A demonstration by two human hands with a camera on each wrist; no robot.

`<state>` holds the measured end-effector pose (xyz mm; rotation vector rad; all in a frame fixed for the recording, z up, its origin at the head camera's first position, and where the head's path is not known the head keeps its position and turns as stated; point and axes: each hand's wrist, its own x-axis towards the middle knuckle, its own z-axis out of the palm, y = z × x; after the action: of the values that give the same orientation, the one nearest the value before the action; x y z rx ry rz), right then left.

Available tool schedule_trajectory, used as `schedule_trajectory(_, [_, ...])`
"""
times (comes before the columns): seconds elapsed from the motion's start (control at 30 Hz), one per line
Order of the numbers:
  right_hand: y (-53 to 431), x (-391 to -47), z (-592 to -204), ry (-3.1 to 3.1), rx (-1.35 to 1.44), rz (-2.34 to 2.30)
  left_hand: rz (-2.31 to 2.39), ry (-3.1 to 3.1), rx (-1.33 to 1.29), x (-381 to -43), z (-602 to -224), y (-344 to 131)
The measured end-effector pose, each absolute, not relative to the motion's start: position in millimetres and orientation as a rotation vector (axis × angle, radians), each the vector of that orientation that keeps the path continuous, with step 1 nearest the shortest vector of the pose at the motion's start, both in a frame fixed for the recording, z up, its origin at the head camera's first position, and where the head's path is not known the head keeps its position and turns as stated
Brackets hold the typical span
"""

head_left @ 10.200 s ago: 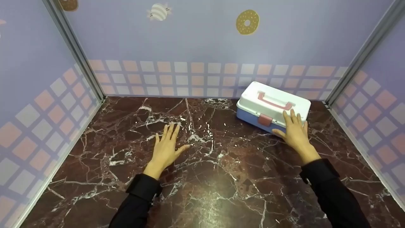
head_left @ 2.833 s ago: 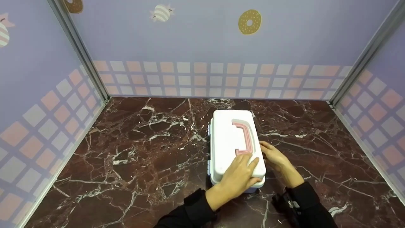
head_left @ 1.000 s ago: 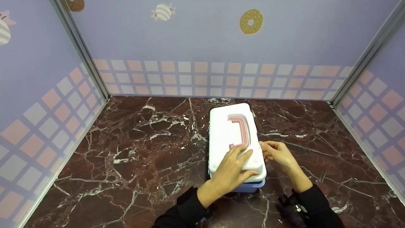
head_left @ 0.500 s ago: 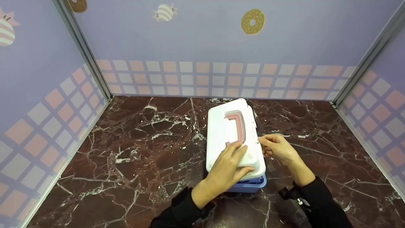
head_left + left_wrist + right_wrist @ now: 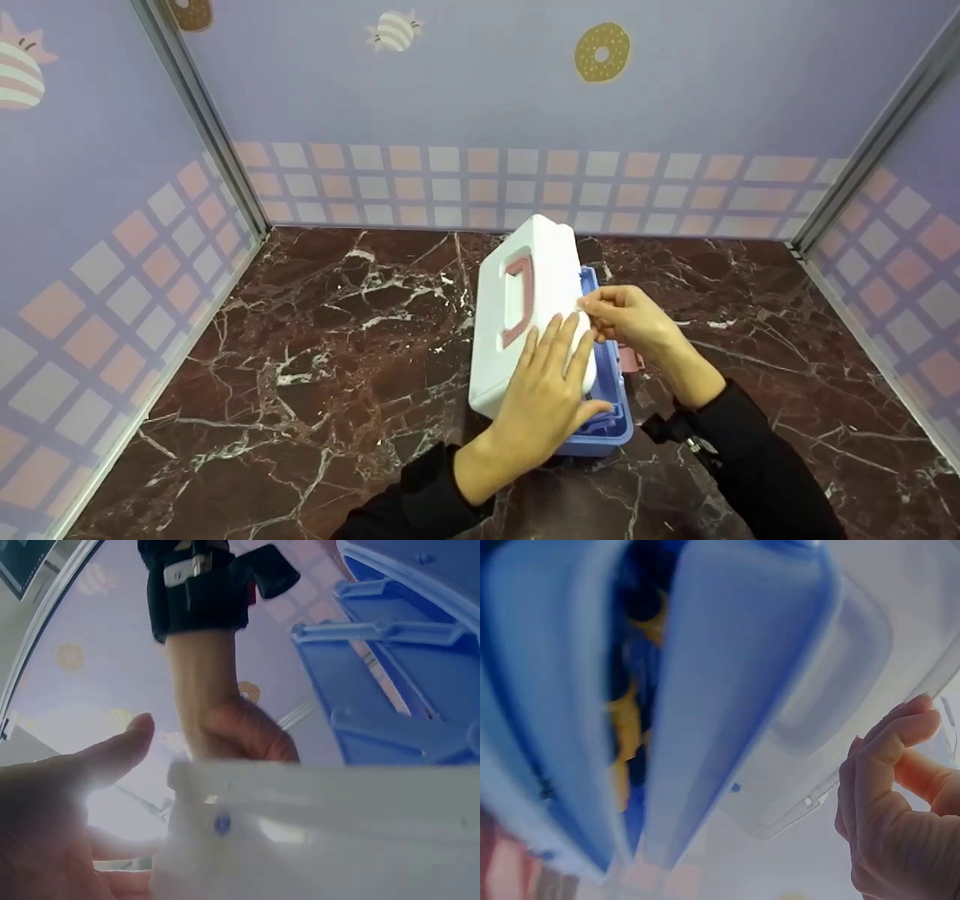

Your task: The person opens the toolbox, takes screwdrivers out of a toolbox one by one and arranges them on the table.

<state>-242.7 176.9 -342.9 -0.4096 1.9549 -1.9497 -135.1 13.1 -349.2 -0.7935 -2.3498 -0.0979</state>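
Note:
The toolbox's white lid (image 5: 491,330), with its pink handle (image 5: 528,296), stands tilted up to the left over the blue base (image 5: 592,448). My left hand (image 5: 536,401) lies on the lid with its fingers straight and thumb spread. At the lid's front edge, my right hand (image 5: 634,319) pinches the rim between thumb and fingers. A pink latch (image 5: 631,360) hangs outward from the base. Blue trays (image 5: 382,634) show raised inside in the left wrist view. Between the trays in the right wrist view are yellow and black items (image 5: 628,720), partly hidden.
The box stands on a dark red marbled table (image 5: 337,420). A lilac wall (image 5: 480,82) closes the back, and side panels rise at left and right with grey metal posts (image 5: 202,112) in the corners.
Earlier the toolbox sat closed at the back right; it was brought to the middle and turned. Over the last second the lid has swung up leftward, exposing the blue inside, both hands moving with it.

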Motion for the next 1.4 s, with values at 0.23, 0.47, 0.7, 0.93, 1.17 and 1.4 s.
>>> schedule_trajectory(0.23, [152.4,-245.4,-330.8,2.053,-0.511,-1.881,0.144,-2.421,-0.522,-136.2,-350.5,12.3])
schedule_trajectory(0.47, [160.7,-238.9,-330.3,2.56,-0.691,-1.714,0.077,-2.315,-0.463,-136.6,-349.4,-1.2])
schedule_trajectory(0.7, [188.9,-231.6,-366.4,3.306,-0.466,-0.978,-0.033,-2.345,-0.401,-136.6,-343.6,-18.8])
schedule_trajectory(0.93, [200.8,-227.2,-403.4,3.15,-0.255,-0.631,-0.14,-2.391,-0.345,-136.2,-340.1,-34.6])
schedule_trajectory(1.17, [200.1,-227.2,-412.4,3.142,-0.343,-0.706,-0.285,-2.43,-0.249,-137.5,-341.1,-64.2])
schedule_trajectory(1.4, [198.4,-224.9,-413.8,3.16,-0.369,-0.706,-0.367,-2.543,-0.133,-141.2,-347.2,-97.7])
